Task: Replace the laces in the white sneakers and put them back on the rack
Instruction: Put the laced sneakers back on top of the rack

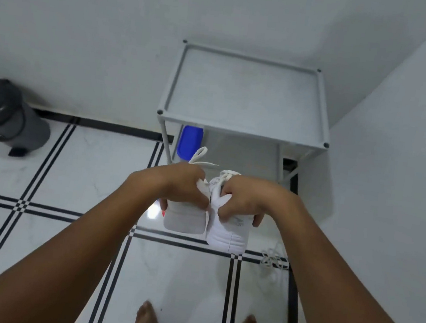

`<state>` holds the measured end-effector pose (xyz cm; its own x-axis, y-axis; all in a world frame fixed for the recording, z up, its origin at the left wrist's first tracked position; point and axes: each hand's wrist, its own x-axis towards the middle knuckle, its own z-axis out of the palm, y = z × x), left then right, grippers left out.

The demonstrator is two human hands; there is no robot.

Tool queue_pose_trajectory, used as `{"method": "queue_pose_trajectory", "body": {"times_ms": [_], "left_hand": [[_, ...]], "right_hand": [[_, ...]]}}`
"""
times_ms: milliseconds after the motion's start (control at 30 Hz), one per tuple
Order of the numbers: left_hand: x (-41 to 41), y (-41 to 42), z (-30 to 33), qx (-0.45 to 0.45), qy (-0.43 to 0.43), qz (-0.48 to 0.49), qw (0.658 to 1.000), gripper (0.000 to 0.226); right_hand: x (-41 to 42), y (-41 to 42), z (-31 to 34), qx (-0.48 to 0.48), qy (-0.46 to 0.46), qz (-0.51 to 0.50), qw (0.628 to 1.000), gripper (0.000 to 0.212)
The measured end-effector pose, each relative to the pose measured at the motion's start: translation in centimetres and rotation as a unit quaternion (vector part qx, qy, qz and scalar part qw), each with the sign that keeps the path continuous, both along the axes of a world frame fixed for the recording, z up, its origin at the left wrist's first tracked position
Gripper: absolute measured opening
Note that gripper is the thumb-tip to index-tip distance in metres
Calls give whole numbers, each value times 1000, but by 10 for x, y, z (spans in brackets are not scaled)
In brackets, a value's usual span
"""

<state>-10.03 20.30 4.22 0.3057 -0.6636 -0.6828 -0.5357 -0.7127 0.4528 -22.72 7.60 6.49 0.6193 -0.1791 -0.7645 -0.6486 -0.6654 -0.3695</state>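
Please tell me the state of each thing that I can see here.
left hand: shut on left sneaker
right hand: shut on right sneaker
rack: top shelf bare
loose laces: lying on floor
bin: lid closed

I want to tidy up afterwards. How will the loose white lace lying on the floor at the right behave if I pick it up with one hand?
The loose lace lies in a tangled heap on the tiled floor, so it is probably floppy and will dangle. It looks thin, likely very light. Loops may snag or knot when lifted.
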Motion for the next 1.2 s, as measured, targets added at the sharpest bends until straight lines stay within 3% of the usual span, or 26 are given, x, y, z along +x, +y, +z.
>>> {"method": "queue_pose_trajectory", "body": {"times_ms": [167,367,600,900,1200], "left_hand": [[27,20,95,-66,-50,8,997,34],[47,35,142,-213,-225,-6,951,28],[97,-14,54,-289,-311,-12,905,36],[162,-74,-26,-283,-313,-10,907,35],[179,-87,-55,-265,-307,-34,914,41]], "right_hand": [[22,12,86,-23,-60,-9,998,18],[42,13,134,-140,-167,3,976,29],[104,-32,78,-227,-254,-69,938,30],[169,-82,1,-246,-270,-94,926,32],[182,-93,-45,-247,-269,-86,927,31]]}}
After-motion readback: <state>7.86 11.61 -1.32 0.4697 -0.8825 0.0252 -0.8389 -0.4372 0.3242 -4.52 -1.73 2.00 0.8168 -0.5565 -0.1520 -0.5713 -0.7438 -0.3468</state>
